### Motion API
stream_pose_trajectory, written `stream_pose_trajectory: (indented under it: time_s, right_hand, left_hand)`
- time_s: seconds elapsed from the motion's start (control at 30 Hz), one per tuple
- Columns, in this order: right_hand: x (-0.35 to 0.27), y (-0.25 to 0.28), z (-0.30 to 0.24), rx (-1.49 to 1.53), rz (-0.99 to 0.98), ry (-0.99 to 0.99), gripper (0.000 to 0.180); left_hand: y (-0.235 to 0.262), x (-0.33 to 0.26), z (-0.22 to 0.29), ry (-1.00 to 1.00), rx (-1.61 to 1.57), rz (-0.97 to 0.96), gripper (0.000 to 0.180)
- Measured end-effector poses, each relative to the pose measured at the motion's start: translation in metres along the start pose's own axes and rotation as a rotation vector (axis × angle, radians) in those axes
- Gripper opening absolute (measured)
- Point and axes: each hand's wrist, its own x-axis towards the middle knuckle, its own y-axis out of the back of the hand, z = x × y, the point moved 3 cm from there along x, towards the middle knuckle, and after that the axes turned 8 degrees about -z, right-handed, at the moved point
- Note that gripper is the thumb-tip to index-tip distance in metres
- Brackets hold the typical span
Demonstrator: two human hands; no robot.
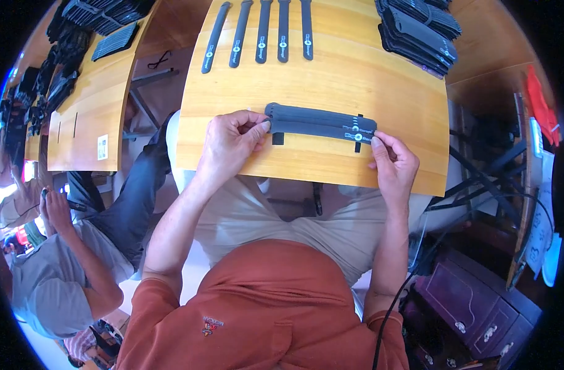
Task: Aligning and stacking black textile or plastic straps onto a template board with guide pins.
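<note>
From where I stand, a co-worker in a grey shirt (53, 290) sits at the far left, beside a neighbouring table (87, 132) with dark bundles (103, 13) at its far end. Next comes the person's left hand (228, 145), thumb and forefinger pinching the left end of a small stack of dark straps (319, 120) lying crosswise near the front edge of the wooden table (232, 92). Beyond it, five loose straps (261, 37) lie side by side, pointing toward the person. Two short black strips (278, 139) (358, 148) poke out from under the stack. The straps look light and bendy, more like soft cloth than anything fragile, and the layers would probably slide over each other if held at one end only; pinching both ends, through every layer, seems the sound hold. The right hand (397, 163) has its thumb and fingertips closed on the right end. Farther right, a thick pile of straps (414, 37) sits at the table's far corner.
</note>
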Motion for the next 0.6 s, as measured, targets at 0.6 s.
stream_pose_trajectory:
  time_s: [0.6]
  right_hand:
    - [0.007,0.0,0.01,-0.049,0.026,-0.032,0.016]
  left_hand:
    - [0.0,0.005,-0.004,0.085,0.067,-0.039,0.015]
